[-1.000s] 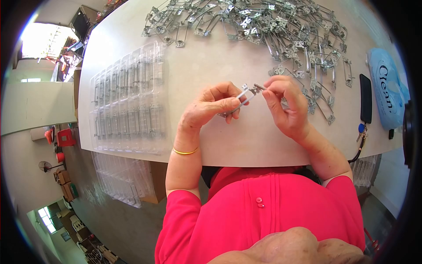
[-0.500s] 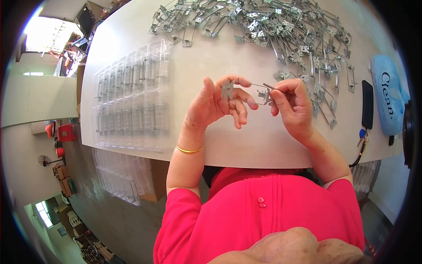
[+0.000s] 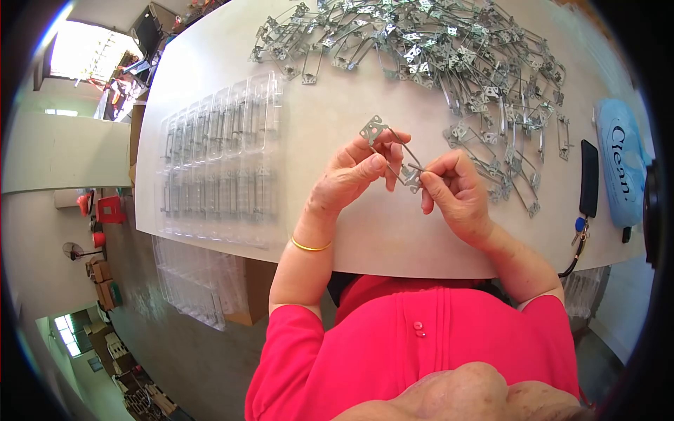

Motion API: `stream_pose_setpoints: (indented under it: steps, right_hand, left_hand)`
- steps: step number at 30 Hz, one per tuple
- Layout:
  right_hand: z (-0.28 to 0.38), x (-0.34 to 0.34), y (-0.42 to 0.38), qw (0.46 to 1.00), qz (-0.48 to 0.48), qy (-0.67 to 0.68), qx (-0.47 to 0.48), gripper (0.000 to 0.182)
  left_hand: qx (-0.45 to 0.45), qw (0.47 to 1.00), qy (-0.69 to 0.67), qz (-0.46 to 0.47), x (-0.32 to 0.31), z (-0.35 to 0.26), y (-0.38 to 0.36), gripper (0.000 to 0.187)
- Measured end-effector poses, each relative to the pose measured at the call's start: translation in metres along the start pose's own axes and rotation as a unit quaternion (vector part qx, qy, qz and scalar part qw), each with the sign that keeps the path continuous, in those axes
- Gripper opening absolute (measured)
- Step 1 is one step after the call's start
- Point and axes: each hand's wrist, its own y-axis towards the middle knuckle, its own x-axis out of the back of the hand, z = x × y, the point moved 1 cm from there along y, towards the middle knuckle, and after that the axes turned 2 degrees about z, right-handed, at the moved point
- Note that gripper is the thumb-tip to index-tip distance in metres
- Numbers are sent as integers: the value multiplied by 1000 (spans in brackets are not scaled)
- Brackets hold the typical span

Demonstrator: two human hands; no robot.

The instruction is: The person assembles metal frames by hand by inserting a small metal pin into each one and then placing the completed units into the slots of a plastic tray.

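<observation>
In the head view a small metal wire bracket [image 3: 375,130], with a stamped plate at each end joined by thin rods, is held slantwise between both hands over the table. My left hand [image 3: 351,173] is closed on its rods, thumb on the near side and fingers behind. With thumb and forefinger my right hand [image 3: 458,195] pinches the lower right end, where a short grey rod sticks out; the fingertips partly hide that plate. Beyond the hands lies a big heap of similar metal brackets [image 3: 449,59] on the white table.
Clear plastic trays [image 3: 221,158] with brackets in their slots lie on the table [image 3: 337,245] at the left. At the right are a black case [image 3: 588,179], keys [image 3: 580,226] and a blue packet [image 3: 619,165]. More clear trays [image 3: 200,281] are below the table's left front edge.
My left hand has gone from spread fingers to a grip on the bracket's rods. The bracket has tilted, its far plate now up and left. My right hand has moved slightly down, still pinching.
</observation>
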Motion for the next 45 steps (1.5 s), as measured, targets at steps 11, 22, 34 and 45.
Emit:
stream_pose_setpoints:
  steps: [11,22,34,45]
  right_hand:
    - [10,12,4,989,-29,-142,39,10]
    - [17,10,6,988,-29,-153,2,5]
    - [23,6,8,982,2,-175,-67,16]
    - [16,21,15,963,94,102,-233,32]
  left_hand:
    - [96,995,14,25,-14,-10,-2,47]
    - [141,988,58,27,-15,-9,-5,47]
    - [169,978,125,-3,-16,-19,-4,45]
    - [226,961,161,9,-16,-20,-4,41]
